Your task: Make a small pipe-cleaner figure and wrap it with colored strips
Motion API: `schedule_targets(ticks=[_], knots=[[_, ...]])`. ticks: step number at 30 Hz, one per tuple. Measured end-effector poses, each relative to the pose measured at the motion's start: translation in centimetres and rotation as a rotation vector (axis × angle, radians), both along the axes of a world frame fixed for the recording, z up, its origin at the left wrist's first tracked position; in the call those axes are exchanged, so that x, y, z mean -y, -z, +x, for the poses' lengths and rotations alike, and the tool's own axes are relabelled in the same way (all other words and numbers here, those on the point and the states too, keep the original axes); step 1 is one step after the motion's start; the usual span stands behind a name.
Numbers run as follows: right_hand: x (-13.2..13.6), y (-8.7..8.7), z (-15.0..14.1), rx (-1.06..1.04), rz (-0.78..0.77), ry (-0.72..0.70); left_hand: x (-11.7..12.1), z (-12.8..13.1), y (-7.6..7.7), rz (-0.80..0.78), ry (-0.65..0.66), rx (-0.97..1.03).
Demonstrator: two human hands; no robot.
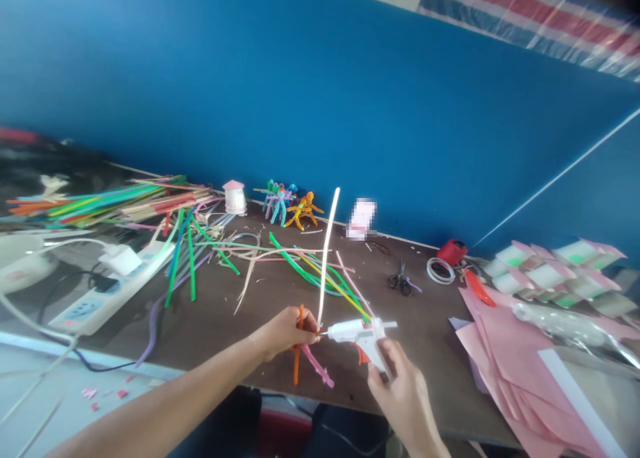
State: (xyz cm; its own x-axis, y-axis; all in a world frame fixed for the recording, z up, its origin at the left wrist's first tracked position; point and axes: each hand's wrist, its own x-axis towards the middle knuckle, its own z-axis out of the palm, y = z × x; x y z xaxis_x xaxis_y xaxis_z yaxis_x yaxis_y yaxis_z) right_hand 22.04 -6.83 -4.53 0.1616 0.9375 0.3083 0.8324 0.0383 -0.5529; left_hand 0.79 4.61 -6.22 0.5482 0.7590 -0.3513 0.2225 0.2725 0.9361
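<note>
Over the table's front part, my left hand (293, 330) pinches a bundle of pipe cleaners. An orange pipe cleaner (297, 365), a pink one (317, 366) and a long white one (328, 251) stick out of its fingers, the white one pointing upward. My right hand (400, 381) is wrapped round the handle of a white hot glue gun (355, 331) with an orange trigger. The gun lies level, its nozzle touching or almost touching the pipe cleaners at my left fingertips. A glue stick pokes out of its back end.
Loose green pipe cleaners (295, 265) lie behind my hands, with a colourful heap (115, 201) at left. Finished pipe-cleaner figures (303, 210) stand by the blue wall. A power strip (110, 291) sits left; scissors (401, 281), pink sheets (505, 358) and white rolls (550, 275) are right.
</note>
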Motion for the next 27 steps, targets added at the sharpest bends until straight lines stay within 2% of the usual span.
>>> schedule_targets(ticks=[5, 9, 11, 13, 15, 19, 21, 23, 24, 25, 27], knots=[[0.1, -0.4, 0.1, 0.046, 0.004, 0.007, 0.1, -0.1, 0.0, 0.015, -0.007, -0.018], [-0.1, -0.4, 1.6, -0.087, -0.049, 0.065, 0.1, -0.2, -0.1, 0.030, -0.018, -0.017], [-0.6, -0.2, 3.2, -0.149, -0.068, 0.196, 0.1, -0.2, -0.2, 0.013, -0.017, 0.014], [-1.4, 0.1, 5.3, -0.146, -0.109, 0.413, 0.2, -0.1, -0.4, -0.020, -0.029, 0.084], [-2.0, 0.4, 7.4, -0.149, -0.180, 0.561, 0.4, -0.1, -0.6, -0.053, -0.056, 0.147], [-2.8, 1.1, 10.1, -0.016, -0.355, 0.658, 0.6, -0.2, -0.9, -0.075, -0.085, 0.170], [-3.0, 1.2, 9.9, 0.118, -0.289, 0.692, 0.5, -0.3, -0.8, -0.068, -0.084, 0.168], [-3.2, 0.9, 8.3, 0.203, -0.079, 0.652, 0.5, -0.3, -0.6, -0.061, -0.065, 0.164], [-3.3, 0.5, 7.0, 0.188, 0.048, 0.567, 0.4, -0.2, -0.4, -0.061, -0.049, 0.162], [-3.5, 0.0, 5.3, 0.144, 0.122, 0.401, 0.4, -0.2, -0.2, -0.063, -0.033, 0.163], [-3.7, -1.1, 1.6, 0.054, 0.136, 0.011, 0.5, 0.1, 0.3, -0.078, -0.007, 0.177]])
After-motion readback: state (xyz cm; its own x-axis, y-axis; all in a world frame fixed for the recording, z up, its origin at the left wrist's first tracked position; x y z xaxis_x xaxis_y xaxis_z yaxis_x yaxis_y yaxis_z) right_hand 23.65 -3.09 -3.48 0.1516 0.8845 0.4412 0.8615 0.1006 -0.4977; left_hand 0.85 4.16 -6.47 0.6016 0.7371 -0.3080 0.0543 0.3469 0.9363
